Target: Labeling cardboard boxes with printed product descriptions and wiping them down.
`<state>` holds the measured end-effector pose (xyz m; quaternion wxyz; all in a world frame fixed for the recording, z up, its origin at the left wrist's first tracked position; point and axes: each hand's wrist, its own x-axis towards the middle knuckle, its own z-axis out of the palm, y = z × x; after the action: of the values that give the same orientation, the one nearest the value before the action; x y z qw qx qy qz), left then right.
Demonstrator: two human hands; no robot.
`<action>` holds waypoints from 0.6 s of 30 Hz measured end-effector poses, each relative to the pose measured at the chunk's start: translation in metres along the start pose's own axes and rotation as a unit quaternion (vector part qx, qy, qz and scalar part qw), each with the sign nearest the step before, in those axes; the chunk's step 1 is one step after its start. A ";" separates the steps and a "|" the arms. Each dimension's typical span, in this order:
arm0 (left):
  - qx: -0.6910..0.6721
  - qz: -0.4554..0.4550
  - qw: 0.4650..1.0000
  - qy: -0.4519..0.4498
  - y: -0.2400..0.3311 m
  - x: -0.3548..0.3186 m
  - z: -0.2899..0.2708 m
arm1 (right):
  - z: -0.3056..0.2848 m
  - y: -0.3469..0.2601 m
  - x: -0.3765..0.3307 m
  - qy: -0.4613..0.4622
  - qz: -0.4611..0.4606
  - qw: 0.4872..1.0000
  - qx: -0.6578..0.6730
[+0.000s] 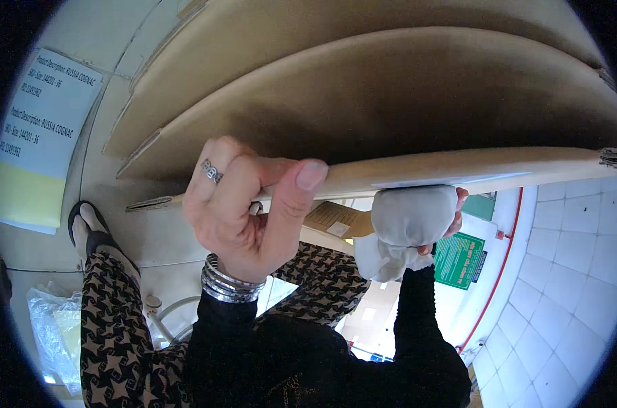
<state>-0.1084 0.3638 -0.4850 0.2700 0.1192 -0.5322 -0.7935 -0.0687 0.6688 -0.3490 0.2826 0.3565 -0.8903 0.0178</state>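
Currently, left hand (237, 204): fingers curled inward, thumb laid over the edge of the near cardboard (369, 166); I cannot tell whether the edge is pinched. It wears a ring (211, 171), with silver bangles (230, 284) at the wrist.
Right hand (452, 224): wrapped round a white cloth (414, 214), fingertips showing along its right side.
White cloth: bunched, its top meeting the lower side of the near cardboard in this view, beside a pale strip (458, 181).
Near cardboard: stretched across the view in front of the person, edge toward the camera, ridged layers showing at both ends.
Cardboard behind: a middle sheet (363, 88) and a far sheet (254, 34), their edges bending in arcs.
Room between edges: a shadowed gap opens between the near and middle sheets; a space also lies between the two hands, with a brown box (336, 217) seen through it.
Left side: floor tiles (159, 245), a printed sheet (50, 109) with a yellow lower part, a sandalled foot (85, 224), a clear plastic bag (50, 326).
Right side: a green sign (460, 262), a red pipe (502, 272) and a tiled wall (553, 272), well apart from the left hand.
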 end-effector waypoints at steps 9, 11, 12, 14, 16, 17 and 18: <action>0.002 0.011 1.000 0.010 0.000 -0.001 -0.001 | -0.013 0.004 0.007 -0.056 -0.027 0.998 0.024; 0.001 0.002 1.000 0.012 0.000 -0.003 -0.001 | -0.018 0.003 0.009 -0.059 -0.038 0.998 0.004; -0.003 0.012 1.000 0.020 0.000 -0.004 0.000 | -0.021 0.004 0.010 -0.065 -0.040 0.997 0.007; -0.009 0.020 0.999 0.029 0.000 -0.006 0.000 | -0.027 0.005 0.012 -0.075 -0.044 0.996 0.003; -0.003 0.014 1.000 0.028 0.001 -0.007 0.000 | -0.032 0.008 0.014 -0.087 -0.050 0.995 0.005; -0.005 0.019 0.999 0.030 0.003 -0.008 -0.001 | -0.034 0.010 0.015 -0.091 -0.053 0.994 0.006; 0.007 0.001 1.000 0.020 0.004 -0.008 -0.001 | -0.035 0.012 0.016 -0.095 -0.055 0.994 0.009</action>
<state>-0.1000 0.3661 -0.4830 0.2811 0.1364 -0.5325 -0.7867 -0.0689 0.6753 -0.3094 0.1938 0.4077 -0.8920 -0.0238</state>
